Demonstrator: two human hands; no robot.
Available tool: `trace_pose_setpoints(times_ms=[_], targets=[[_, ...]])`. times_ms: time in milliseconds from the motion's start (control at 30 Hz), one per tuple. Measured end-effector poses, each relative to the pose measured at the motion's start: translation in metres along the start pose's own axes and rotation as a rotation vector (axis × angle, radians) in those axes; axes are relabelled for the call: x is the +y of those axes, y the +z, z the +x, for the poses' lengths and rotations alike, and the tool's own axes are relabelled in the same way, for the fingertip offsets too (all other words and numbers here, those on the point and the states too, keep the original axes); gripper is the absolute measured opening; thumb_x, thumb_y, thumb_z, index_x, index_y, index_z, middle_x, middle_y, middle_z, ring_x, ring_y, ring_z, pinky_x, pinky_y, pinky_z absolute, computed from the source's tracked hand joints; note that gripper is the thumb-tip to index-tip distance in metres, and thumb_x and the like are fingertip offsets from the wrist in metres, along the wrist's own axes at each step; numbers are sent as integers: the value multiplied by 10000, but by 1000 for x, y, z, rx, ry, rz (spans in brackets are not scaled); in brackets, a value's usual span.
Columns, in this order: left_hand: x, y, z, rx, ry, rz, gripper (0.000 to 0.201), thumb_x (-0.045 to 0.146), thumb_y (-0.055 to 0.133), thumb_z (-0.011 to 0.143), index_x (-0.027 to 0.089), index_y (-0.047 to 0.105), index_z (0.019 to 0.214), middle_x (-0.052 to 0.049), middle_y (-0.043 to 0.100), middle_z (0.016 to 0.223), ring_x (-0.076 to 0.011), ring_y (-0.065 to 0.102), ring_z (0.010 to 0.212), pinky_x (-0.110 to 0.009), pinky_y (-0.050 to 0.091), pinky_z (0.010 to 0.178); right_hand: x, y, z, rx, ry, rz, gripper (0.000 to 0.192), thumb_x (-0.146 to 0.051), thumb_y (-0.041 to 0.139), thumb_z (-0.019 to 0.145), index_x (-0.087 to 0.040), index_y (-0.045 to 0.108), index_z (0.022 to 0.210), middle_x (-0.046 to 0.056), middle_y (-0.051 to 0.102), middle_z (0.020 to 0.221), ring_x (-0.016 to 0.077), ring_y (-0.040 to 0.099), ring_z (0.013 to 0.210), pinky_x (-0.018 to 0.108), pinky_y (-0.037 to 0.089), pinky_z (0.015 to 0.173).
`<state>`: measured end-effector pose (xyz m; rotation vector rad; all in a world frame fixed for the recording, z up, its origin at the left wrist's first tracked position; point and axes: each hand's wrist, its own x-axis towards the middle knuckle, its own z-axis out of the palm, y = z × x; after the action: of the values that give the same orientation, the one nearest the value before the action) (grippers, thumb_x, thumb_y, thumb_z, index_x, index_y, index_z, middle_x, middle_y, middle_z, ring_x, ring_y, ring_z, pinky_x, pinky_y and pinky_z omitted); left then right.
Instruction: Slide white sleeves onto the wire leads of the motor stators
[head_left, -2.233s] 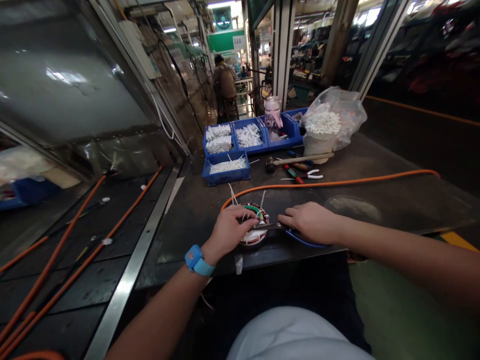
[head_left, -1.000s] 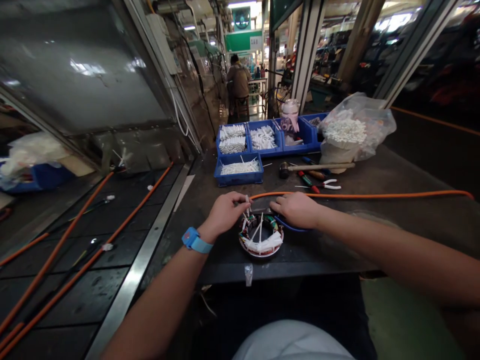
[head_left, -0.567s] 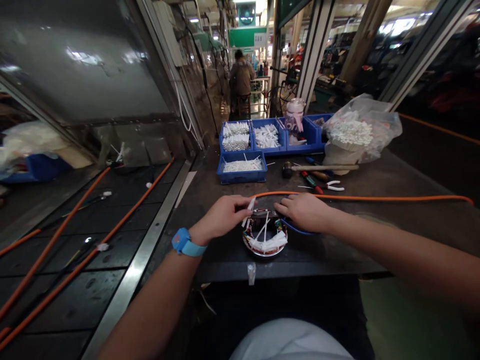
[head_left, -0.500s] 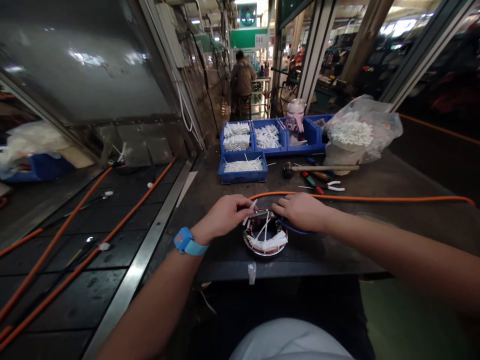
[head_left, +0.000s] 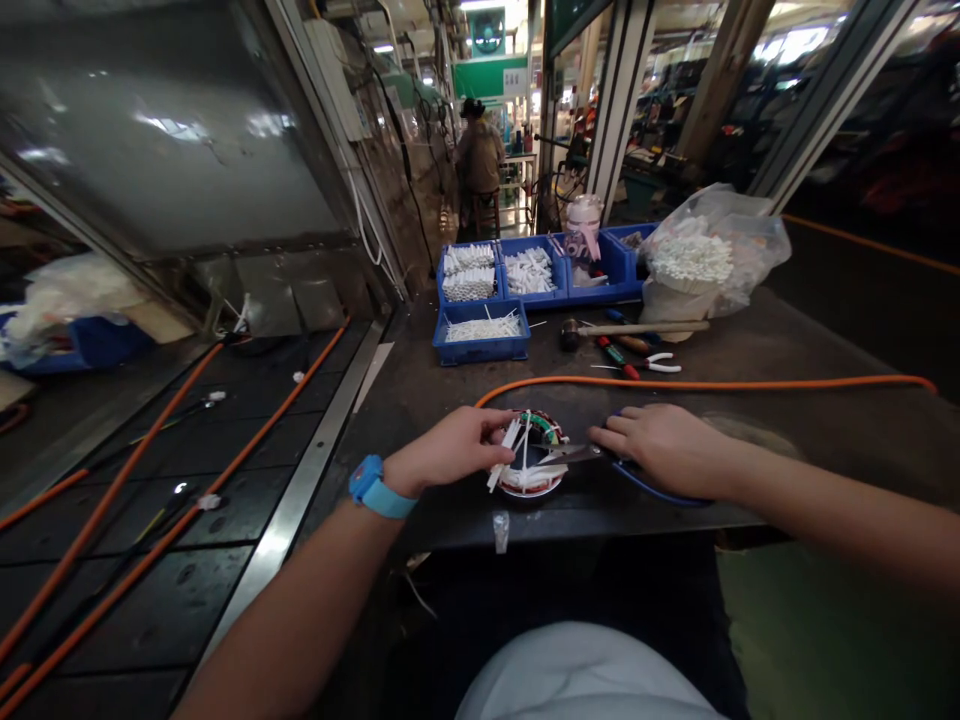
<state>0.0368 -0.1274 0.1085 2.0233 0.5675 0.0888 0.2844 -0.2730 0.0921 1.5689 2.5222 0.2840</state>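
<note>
On the dark bench sits a ring-shaped wound coil [head_left: 534,488], which looks like a motor stator, with copper-coloured windings, a green stretch at the back and white ties across its middle. At its left edge, my left hand [head_left: 469,445] is closed on white sleeves [head_left: 505,455]; the fingertips partly hide the rim. My right hand [head_left: 652,440] grips scissors [head_left: 581,454] with blue handles. Their blades are parted and point left over the ring's right side. A blue wristband [head_left: 379,487] is on my left wrist.
Blue bins [head_left: 482,347] of white sleeves and ties stand behind. A mallet [head_left: 637,329], pliers [head_left: 661,364] and a plastic bag [head_left: 712,255] of white pieces lie at back right. An orange hose [head_left: 712,383] crosses the bench. Someone [head_left: 480,155] sits far off.
My right hand has drawn right, off the ring's far edge, and the scissor blades now show parted. My left hand has shifted slightly nearer me with the white sleeves.
</note>
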Motion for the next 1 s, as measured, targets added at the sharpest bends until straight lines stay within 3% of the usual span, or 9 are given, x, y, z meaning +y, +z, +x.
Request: trace_pose_setpoints(times_ms=[100,167,333,600,733,867,933,967,1000], targets=[[7,5,9,-56,20,0,190,264,624,699,159,705,835,-1,669,741,-146,572,673,-231,431,620,-15,-7,8,-22,-6,30,263,-141,453,826,-170,562,1063,66,615,806,173,550,687,267,303,565],[8,7,10,-35,1,-32,201,309,616,718,155,703,812,-15,676,747,-153,577,679,-242,445,634,-21,-9,16,-27,-16,39,254,-156,446,834,-167,560,1061,68,611,801,169,548,668,267,302,551],[1,12,-2,116,-49,-51,247,365,604,738,141,693,788,-20,665,707,-142,561,628,-240,432,579,-28,-3,24,-30,-29,5,251,-136,418,851,-148,542,1069,81,611,807,169,555,655,263,299,534],[-4,10,-13,296,-71,-151,270,396,599,751,134,649,794,-32,661,754,-152,586,696,-267,459,654,-29,3,20,-43,15,31,198,-147,403,867,-153,561,985,78,626,798,182,578,653,265,329,548],[-22,7,-19,509,-47,-193,286,405,589,764,141,604,872,-31,660,801,-145,598,704,-254,475,640,-7,15,-8,-23,196,200,273,-221,485,819,-184,555,1081,74,654,932,206,619,800,278,402,631],[-34,-14,8,877,45,-92,241,356,536,812,142,557,920,-46,666,831,-147,621,740,-256,492,688,22,43,-37,-37,497,322,458,-338,533,777,-195,510,1211,88,644,1083,231,629,884,313,454,707],[-31,-38,37,1067,77,116,194,308,495,847,136,562,908,-72,662,932,-151,619,867,-255,472,797,27,53,-38,-56,520,346,481,-325,541,755,-187,517,1215,95,631,1116,241,618,932,332,467,757],[-28,-51,53,1088,56,223,183,274,486,856,128,564,933,-90,653,1001,-156,607,939,-257,451,851,27,56,-36,-55,502,347,507,-290,547,735,-181,510,1230,101,620,1133,244,607,965,337,468,787],[-25,-64,68,1022,7,298,197,227,491,851,114,553,1000,-109,640,1061,-162,598,981,-260,440,872,26,58,-33,-43,484,338,544,-246,548,714,-176,498,1251,108,609,1148,245,594,994,338,466,815]])
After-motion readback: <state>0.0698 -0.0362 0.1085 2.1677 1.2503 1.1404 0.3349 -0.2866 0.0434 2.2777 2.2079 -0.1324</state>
